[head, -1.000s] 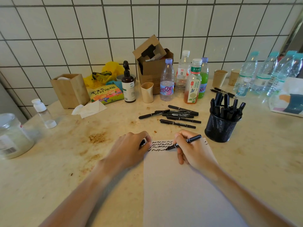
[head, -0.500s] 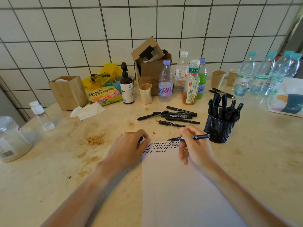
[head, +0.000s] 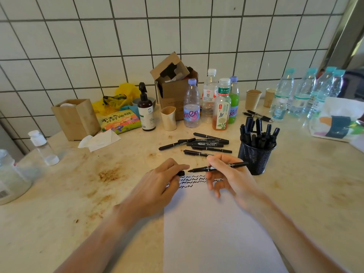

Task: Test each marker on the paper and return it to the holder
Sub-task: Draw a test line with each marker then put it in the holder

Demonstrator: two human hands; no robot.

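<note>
The paper [head: 216,229], thin and floppy, lies at the tabletop's [head: 59,213] near edge. The mesh holder [head: 256,156] stands just beyond it. The right hand [head: 230,174] pinches the light, rigid marker [head: 216,168] mid-barrel, level above the squiggles; the left hand [head: 157,186] grips its cap [head: 181,173].

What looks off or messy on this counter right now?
Brownish stains mark the countertop left of the paper. A crumpled tissue lies loose by the wooden box. Several loose markers lie scattered beside the mesh holder rather than in it. Nothing looks damaged.
</note>
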